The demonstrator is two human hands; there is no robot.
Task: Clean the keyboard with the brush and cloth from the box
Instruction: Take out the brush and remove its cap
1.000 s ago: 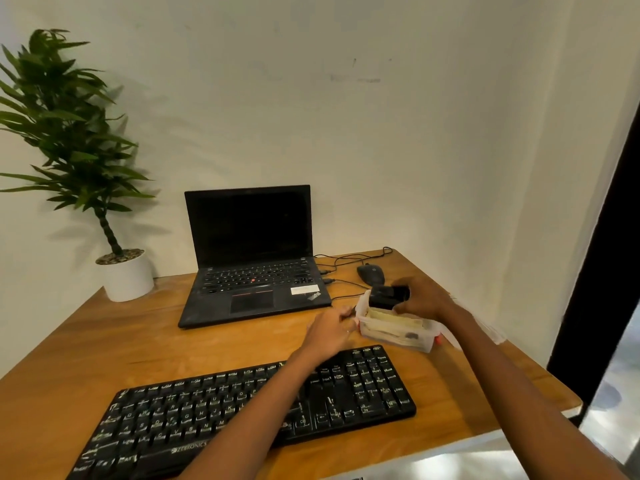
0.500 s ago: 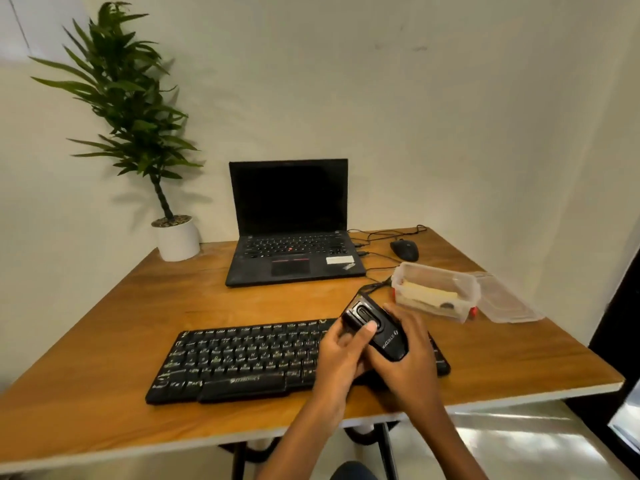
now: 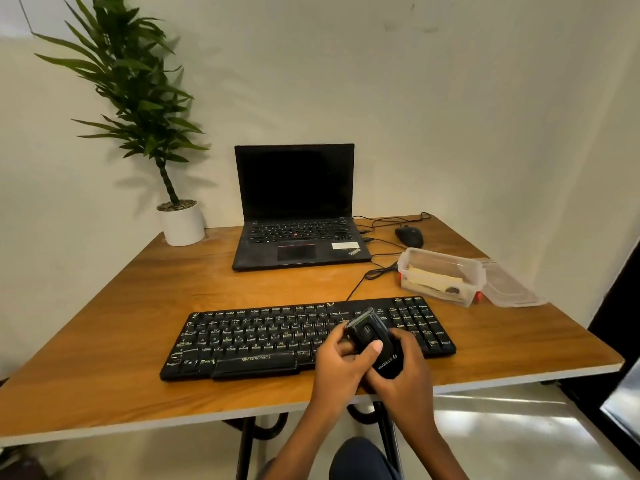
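1. Hands first: both were wrapped round a small black plastic gadget with a slider on top, held just above the right end of the keyboard. Couldn't make out whether that was the brush, honestly.
2. Left hand had its fingers curled shut on the gadget's near side, thumb pressed on top. Right hand cupped it from below and the right, fingers closed on it too.
3. Long black wired keyboard lay flat near the front edge of the wooden table, cable running back toward the laptop.
4. Clear rectangular plastic box with red clips sat open behind the keyboard's right end, not touching it. Inside was a pale yellowish folded thing, maybe the cloth, plus a small dark bit I couldn't identify.
5. Its clear lid lay flat just beside it on the right.
6. Open black laptop, black mouse and potted green plant in a white pot sat along the back.
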